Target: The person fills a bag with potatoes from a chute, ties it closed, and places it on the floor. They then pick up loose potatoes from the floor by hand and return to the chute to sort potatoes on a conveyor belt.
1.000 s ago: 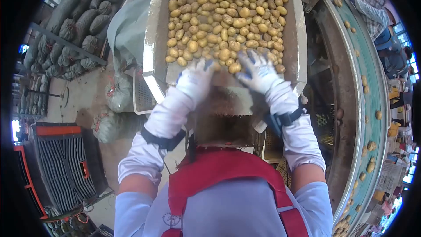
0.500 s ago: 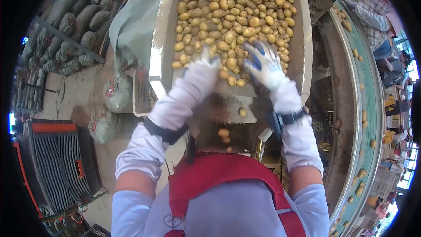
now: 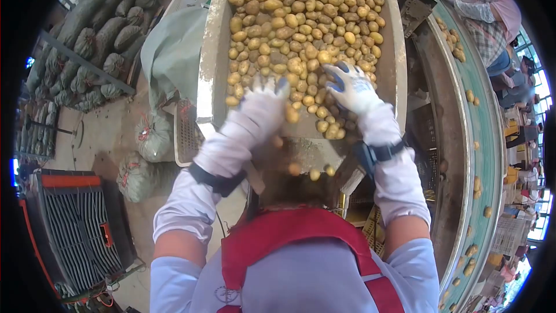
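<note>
A heap of potatoes [image 3: 301, 29] fills most of a worn, pale metal tray [image 3: 209, 75] in front of me. My left hand [image 3: 265, 97], in a white glove with grey-blue fingertips, is at the heap's near left edge; it is slightly blurred, its fingers apart. At the near right edge, my gloved right hand [image 3: 352, 88] has its fingers spread and bent against potatoes, gripping none. Loose potatoes [image 3: 329, 123] lie between the hands near the tray's lip. Beyond the lip, a few potatoes [image 3: 314, 174] are in the air above a dark opening.
A green conveyor belt [image 3: 483, 197] with scattered potatoes runs along the right, with people [image 3: 486, 23] beyond it. On the left are a white plastic crate [image 3: 184, 133], filled sacks [image 3: 153, 139] on the floor, stacked sacks [image 3: 110, 35] and a black ribbed machine [image 3: 78, 214].
Both hands have come slightly nearer to my body. More potatoes have moved down to the tray's lip between them, and some are dropping over it.
</note>
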Action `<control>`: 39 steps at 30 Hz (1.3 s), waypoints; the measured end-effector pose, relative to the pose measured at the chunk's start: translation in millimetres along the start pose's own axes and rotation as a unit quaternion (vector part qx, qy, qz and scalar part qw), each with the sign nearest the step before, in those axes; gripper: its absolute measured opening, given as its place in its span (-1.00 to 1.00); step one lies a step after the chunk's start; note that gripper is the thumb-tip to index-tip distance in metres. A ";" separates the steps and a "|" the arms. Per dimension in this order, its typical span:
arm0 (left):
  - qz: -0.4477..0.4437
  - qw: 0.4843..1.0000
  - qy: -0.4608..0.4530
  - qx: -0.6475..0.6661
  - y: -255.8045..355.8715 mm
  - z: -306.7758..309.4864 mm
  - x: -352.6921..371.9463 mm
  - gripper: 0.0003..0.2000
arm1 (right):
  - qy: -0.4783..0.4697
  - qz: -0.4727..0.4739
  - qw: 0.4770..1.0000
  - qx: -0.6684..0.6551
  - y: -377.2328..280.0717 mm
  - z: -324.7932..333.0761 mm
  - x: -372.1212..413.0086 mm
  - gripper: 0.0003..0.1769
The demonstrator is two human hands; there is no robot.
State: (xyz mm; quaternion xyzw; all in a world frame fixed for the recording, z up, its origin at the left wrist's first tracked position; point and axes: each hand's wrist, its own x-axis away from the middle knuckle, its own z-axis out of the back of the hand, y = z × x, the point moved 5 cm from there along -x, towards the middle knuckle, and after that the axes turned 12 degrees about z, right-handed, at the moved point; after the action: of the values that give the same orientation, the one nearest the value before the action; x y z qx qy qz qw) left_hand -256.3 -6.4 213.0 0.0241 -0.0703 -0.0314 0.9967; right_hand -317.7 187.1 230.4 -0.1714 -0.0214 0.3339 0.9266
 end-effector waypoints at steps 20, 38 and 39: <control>0.026 1.000 0.013 0.004 -12.1 19.5 -79.6 -0.61 | 0.015 -0.093 0.991 -0.090 49.8 1.2 7.5 -0.53; 0.049 0.705 -0.087 0.702 -64.9 63.6 35.2 -0.66 | -0.129 -0.190 0.937 -0.262 31.5 -11.7 0.1 -0.52; 0.027 0.716 -0.054 0.695 -82.5 72.6 48.7 -0.63 | -0.059 -0.151 0.867 -0.471 56.6 -30.7 13.4 -0.55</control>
State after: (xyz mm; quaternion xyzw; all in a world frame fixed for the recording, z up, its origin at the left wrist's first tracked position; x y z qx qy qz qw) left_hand -223.4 -95.0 287.2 0.7064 -0.1267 0.0521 0.6945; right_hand -337.2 226.8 181.8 -0.5620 -0.2560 0.1494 0.7722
